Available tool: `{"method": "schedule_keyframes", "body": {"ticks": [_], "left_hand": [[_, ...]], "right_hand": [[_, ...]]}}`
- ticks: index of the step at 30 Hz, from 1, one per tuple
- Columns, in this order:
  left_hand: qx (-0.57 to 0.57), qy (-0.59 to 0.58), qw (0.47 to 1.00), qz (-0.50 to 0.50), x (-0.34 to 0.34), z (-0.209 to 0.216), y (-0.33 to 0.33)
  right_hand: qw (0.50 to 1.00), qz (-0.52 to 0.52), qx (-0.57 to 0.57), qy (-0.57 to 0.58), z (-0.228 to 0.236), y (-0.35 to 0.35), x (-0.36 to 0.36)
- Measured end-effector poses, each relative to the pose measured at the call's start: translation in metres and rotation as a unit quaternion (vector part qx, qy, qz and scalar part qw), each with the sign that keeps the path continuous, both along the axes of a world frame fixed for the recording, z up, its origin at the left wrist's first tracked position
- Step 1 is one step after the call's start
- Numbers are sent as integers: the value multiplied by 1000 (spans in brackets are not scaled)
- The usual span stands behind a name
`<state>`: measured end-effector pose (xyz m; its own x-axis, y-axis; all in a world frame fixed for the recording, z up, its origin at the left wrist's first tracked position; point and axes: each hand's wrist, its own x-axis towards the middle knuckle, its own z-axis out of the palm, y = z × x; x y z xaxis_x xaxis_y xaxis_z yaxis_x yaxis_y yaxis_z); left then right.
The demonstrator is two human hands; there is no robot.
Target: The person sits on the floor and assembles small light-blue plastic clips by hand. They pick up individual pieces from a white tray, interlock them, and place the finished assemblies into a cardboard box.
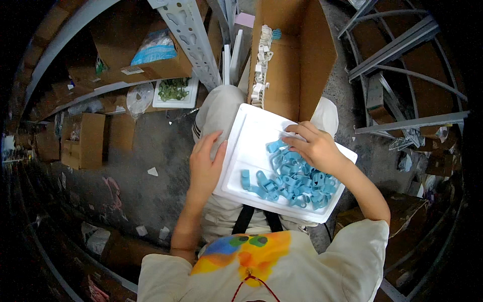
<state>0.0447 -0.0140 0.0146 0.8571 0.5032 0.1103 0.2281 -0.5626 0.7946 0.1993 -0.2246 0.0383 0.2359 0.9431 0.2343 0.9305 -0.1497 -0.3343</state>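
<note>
Far left, an opened cardboard box on the floor. Left hand beside the white tray, fingers spread, grasping nothing visible. Tray lies tilted across the lap; white pieces line the left wall of the carton beyond. Blue plastic pieces heap in the tray's right part. Right hand over them, fingers bent; cannot tell whether it grips one.

A grey perforated post stands at the upper left, beside a carton holding a blue-and-white package. Lower, green pieces lie in a small white tray near a translucent round object, possibly plastic. Pale scraps dot the dark floor.
</note>
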Motion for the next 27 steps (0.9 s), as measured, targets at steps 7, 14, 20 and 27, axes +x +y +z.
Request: {"method": "schedule_keyframes", "body": {"ticks": [7,14,20,27], "left_hand": [[88,-46,992,-74,17,16,-20],[62,-40,990,-121,31,20,-41],[38,-80,982,-166,41,23,-48],[-220,-34,963,-153,48,29,-50]], "right_hand": [[1000,2,8,-28,-8,3,-2],[1000,-7,9,25,-6,7,3],[983,-40,80,159,11,5,6],[929,-47,74,359,19,5,1]]}}
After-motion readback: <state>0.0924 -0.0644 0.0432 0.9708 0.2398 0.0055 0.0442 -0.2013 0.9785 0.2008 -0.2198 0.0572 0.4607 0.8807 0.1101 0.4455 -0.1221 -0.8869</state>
